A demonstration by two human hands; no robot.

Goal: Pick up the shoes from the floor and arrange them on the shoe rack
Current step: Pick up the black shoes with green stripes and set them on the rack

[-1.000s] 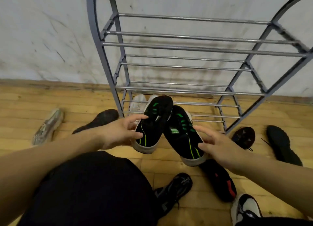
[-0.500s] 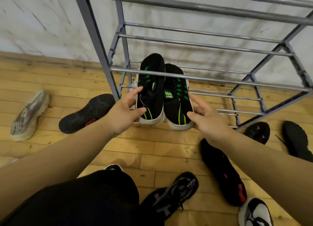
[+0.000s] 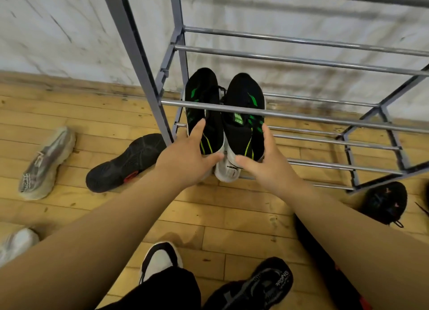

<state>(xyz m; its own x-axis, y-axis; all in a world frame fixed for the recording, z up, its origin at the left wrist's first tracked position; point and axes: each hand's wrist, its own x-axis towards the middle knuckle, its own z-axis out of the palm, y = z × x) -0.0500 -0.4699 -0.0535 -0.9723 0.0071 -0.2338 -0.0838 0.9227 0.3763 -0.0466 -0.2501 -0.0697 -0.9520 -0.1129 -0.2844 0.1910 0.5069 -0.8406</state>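
A pair of black shoes with green stripes and white soles lies side by side, toes toward the wall, on the lowest shelf of the grey metal shoe rack (image 3: 325, 120). My left hand (image 3: 185, 156) grips the heel and outer side of the left shoe (image 3: 204, 96). My right hand (image 3: 267, 165) grips the heel and outer side of the right shoe (image 3: 243, 93). Both white heels stick out over the shelf's front rail. A higher rail crosses in front of the shoes' middles.
Loose shoes lie on the wooden floor: a black one sole-up (image 3: 125, 163) by the rack's left leg, a grey one (image 3: 46, 163) further left, a black lettered one (image 3: 257, 286) near me, a black one (image 3: 385, 203) by the rack's right foot. The upper shelves hold nothing.
Both hands carried the pair from the air in front of the rack onto the lowest shelf and pushed it deeper. The camera moved closer and lower.
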